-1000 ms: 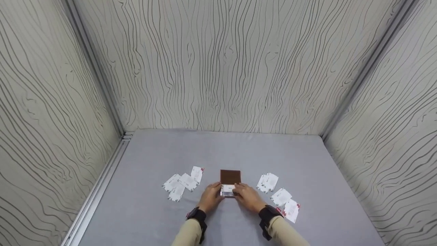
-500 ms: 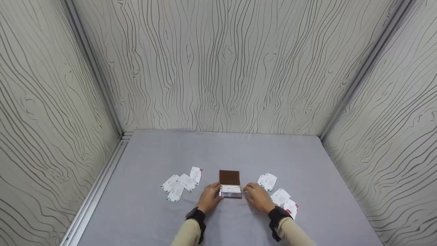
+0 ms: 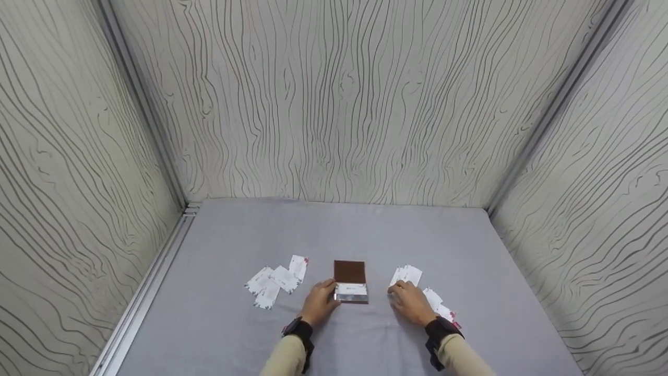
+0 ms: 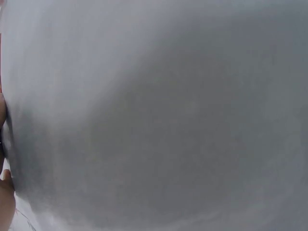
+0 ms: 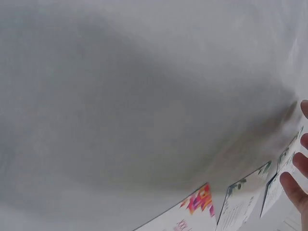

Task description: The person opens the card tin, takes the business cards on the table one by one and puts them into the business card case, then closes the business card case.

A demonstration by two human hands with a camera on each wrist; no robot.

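Observation:
A brown business card case (image 3: 349,271) stands open in the middle of the table, its lid folded back away from me. A white business card (image 3: 352,288) shows inside, above a shiny strip. My left hand (image 3: 319,303) grips the case's left edge, fingers near the hinge and thumb lower down. My right hand (image 3: 413,304) reaches over the near edge of a small group of business cards (image 3: 409,273). In the right wrist view its fingers (image 5: 292,189) are spread beside cards with green leaf corners (image 5: 239,202); no card shows between them.
Several overlapping cards (image 3: 269,286) lie on the left of the grey table (image 3: 334,230). More cards (image 3: 434,299) lie right, partly behind the right hand and wrist; one has a red corner (image 5: 199,199). Wood-pattern panels (image 3: 334,104) enclose the back and sides.
My right hand has left the case and moved right to the right-hand cards. The card in the case is now uncovered. My left hand has kept its grip on the case.

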